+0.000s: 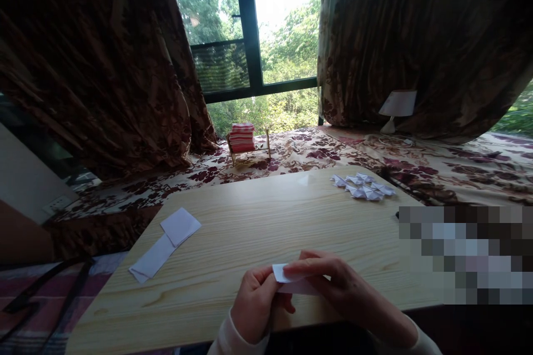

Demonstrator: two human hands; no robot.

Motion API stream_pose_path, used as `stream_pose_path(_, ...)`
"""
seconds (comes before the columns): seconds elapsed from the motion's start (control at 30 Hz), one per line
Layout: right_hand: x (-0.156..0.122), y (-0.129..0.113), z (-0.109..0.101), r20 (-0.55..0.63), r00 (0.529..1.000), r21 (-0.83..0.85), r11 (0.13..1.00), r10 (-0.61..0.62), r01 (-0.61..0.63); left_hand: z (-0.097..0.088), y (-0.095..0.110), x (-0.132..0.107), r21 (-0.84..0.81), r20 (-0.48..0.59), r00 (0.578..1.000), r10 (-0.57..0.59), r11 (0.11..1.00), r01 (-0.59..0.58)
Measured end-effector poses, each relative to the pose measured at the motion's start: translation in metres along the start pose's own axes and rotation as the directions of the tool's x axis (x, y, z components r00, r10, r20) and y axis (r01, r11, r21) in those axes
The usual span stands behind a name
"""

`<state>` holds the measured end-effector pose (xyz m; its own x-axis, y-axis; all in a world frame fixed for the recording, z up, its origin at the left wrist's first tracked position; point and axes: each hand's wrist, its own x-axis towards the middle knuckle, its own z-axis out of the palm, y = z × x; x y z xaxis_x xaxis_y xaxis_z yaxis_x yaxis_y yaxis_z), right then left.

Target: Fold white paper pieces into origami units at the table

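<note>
A small piece of folded white paper (298,287) is held between both hands, just above the near edge of the wooden table (250,233). My left hand (256,299) pinches its left end between thumb and fingers. Over the paper's top lies my right hand (333,277), its fingers pressed on the sheet and partly covering it. The paper's underside and right end are hidden by my right hand.
Blank paper pieces (181,226) lie overlapping at the table's left. Several folded paper shapes (364,186) cluster at the far right corner. Beyond the table, a small rack holds striped cloths (242,137), and a white lamp (397,105) stands near the curtain.
</note>
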<state>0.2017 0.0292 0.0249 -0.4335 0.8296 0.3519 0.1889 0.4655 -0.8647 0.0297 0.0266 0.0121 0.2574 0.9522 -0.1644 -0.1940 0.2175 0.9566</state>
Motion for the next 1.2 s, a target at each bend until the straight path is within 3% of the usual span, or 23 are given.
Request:
stream_pose_path(0.57,0.0,-0.005,0.001,0.097,0.993,-0.253,0.964,-0.062,0.085,0.001,0.01,-0.006,-0.119,0.018,0.999,-0.031,0.992,0.033)
stream_pose_path(0.8,0.0,-0.006,0.001,0.107,0.993,-0.188,0.98,-0.041,0.06,-0.003,0.011,-0.005,-0.161,0.076,0.996,-0.039,0.986,0.051)
stream_pose_path(1.0,-0.001,-0.001,0.001,0.107,0.992,-0.146,0.986,-0.062,0.078,-0.001,0.008,-0.006,-0.177,0.057,0.998,-0.039,0.983,0.048)
stream_pose_path(1.2,-0.001,-0.004,0.001,0.066,0.993,-0.216,0.97,-0.101,0.113,0.005,0.008,-0.008,-0.22,0.029,0.999,-0.045,0.974,0.05)
